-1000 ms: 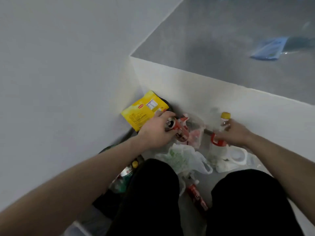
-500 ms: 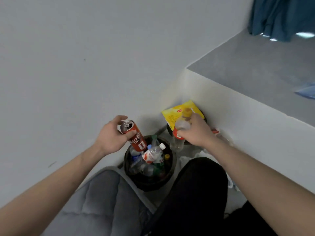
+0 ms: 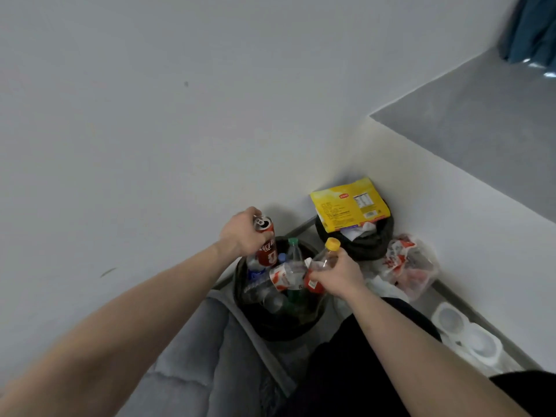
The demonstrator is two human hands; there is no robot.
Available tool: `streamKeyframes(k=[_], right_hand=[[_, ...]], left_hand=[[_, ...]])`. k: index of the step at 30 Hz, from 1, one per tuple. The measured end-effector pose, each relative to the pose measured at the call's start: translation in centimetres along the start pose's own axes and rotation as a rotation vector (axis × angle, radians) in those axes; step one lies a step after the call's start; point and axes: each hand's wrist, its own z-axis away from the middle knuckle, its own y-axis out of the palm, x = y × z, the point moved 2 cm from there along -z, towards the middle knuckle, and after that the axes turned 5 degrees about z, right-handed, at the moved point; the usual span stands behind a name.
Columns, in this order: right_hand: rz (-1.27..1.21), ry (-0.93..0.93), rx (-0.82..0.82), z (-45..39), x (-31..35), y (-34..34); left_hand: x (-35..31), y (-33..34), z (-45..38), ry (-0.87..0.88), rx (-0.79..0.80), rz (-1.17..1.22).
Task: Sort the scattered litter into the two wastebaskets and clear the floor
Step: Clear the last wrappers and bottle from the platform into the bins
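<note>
Red can [image 3: 266, 246], yellow-capped bottle [image 3: 323, 261], yellow packet [image 3: 350, 204]

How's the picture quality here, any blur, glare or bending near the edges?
Head view: dim, flat indoor light; soft overall, the red can label unreadable; wide-angle bending stretches both forearms at the bottom edge; small bright glints by the blue curtain; soft shadow in the corner behind the yellow packet.
</note>
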Motion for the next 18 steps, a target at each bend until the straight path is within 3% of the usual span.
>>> streamKeyframes(k=[11,18], right_hand=[[-0.087,0.038,-0.02,-3.5,-1.7,0.2],[-0.124,-0.016,0.006,-4.4,-1.4,0.6]], left_hand=[[0.5,5.8,-4.4,-0.096,0.104,-0.165],[0.1,7.4,-5.3,-0.091,0.05,-0.205]])
